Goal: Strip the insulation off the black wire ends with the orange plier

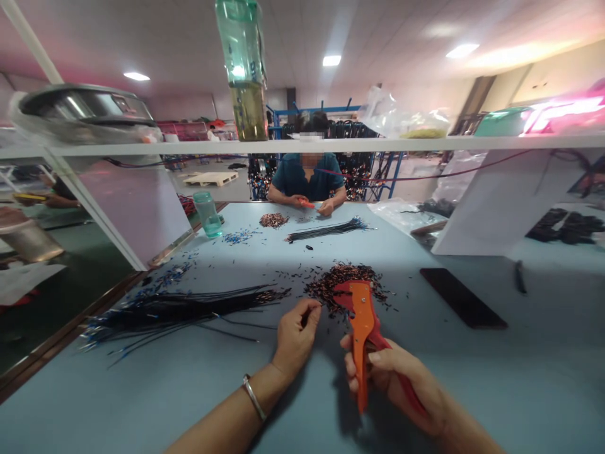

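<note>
My right hand (401, 372) is wrapped around an orange and red wire stripper (363, 321), its jaws pointing away from me. Beneath and behind those jaws lies a heap of small black and copper-coloured pieces (340, 277). At the near left edge of this heap, my left hand (297, 331) has its thumb and fingertips pinched together; whatever is between them is too small to make out. To its left, a bundle of black wires (189, 312) lies on the table, with blue and silver ends at the far left.
Across the blue-grey table (283, 410) a person (307, 180) holds a red tool. Near them are a second wire bundle (326, 230), a copper-coloured pile (273, 219) and a green bottle (208, 215). A black phone-like slab (462, 297) lies right. Overhead runs a white shelf (331, 147).
</note>
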`<action>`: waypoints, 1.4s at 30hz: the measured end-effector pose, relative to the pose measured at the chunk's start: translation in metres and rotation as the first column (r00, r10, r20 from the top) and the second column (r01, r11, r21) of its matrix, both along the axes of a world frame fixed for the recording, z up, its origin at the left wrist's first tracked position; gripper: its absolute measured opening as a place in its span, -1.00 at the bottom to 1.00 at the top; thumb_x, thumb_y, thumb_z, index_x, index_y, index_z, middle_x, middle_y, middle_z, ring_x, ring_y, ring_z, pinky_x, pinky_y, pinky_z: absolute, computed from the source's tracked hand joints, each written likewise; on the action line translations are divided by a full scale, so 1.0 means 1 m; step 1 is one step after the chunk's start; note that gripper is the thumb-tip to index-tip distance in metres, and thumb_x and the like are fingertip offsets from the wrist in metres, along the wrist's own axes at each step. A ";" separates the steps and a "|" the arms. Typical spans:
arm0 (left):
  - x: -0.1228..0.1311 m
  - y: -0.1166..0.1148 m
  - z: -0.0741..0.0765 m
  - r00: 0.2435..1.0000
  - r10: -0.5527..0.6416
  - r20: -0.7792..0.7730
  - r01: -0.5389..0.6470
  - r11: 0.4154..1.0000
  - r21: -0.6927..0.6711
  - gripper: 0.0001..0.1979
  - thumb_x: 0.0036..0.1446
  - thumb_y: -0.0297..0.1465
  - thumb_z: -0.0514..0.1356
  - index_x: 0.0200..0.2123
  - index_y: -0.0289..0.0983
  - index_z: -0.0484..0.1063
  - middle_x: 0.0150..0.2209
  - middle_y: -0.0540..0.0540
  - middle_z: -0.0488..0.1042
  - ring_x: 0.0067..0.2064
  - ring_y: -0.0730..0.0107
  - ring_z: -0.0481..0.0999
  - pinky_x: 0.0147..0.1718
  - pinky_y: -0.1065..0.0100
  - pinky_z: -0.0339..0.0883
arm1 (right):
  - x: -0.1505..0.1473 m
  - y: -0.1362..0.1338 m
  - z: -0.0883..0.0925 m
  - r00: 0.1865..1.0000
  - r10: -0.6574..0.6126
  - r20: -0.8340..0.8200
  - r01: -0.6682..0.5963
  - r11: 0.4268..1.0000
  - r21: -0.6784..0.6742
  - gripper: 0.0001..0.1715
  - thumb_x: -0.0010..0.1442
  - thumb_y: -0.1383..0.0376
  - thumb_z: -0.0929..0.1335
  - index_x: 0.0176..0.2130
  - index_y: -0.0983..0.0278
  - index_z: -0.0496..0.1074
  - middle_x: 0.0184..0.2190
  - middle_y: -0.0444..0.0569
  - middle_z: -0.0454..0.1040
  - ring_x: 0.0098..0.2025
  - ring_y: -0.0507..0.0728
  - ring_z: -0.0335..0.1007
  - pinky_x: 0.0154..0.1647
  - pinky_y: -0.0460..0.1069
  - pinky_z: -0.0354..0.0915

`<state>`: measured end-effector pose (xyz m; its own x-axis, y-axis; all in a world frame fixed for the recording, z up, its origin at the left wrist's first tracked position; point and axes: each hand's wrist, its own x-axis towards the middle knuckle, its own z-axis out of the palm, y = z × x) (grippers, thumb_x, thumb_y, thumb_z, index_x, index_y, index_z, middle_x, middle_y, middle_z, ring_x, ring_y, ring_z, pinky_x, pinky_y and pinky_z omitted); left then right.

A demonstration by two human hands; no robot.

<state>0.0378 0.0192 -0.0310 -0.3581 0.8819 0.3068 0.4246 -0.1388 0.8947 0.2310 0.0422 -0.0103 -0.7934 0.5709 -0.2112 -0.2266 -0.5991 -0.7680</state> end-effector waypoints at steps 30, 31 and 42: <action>0.002 -0.004 0.002 0.999 0.009 -0.045 -0.004 0.995 0.100 -0.74 0.22 -0.30 0.08 -0.33 -0.29 0.53 -0.46 -0.04 0.51 -0.41 0.41 0.41 -0.38 0.45 0.25 | 0.003 0.001 -0.016 0.990 0.091 0.111 -0.095 0.995 0.038 -0.56 0.01 0.12 0.46 -0.15 0.32 0.45 -0.38 -0.01 0.55 -0.35 0.19 0.53 -0.26 0.09 0.36; 0.002 -0.004 0.002 0.999 0.009 -0.048 -0.004 0.995 0.104 -0.73 0.22 -0.29 0.08 -0.34 -0.30 0.52 -0.46 -0.04 0.50 -0.41 0.41 0.41 -0.39 0.45 0.25 | 0.003 0.002 -0.017 0.990 0.091 0.112 -0.096 0.995 0.041 -0.56 0.02 0.12 0.46 -0.15 0.32 0.45 -0.38 -0.01 0.55 -0.36 0.19 0.53 -0.28 0.08 0.36; 0.003 -0.006 0.003 0.996 0.027 -0.083 -0.013 0.987 0.161 -0.77 0.21 -0.33 0.09 -0.33 -0.28 0.53 -0.45 -0.04 0.52 -0.44 0.43 0.42 -0.42 0.47 0.26 | 0.003 -0.001 -0.016 0.991 0.026 0.131 -0.042 0.991 0.128 -0.54 0.05 0.07 0.44 -0.17 0.34 0.43 -0.42 0.01 0.53 -0.43 0.17 0.50 -0.42 0.03 0.34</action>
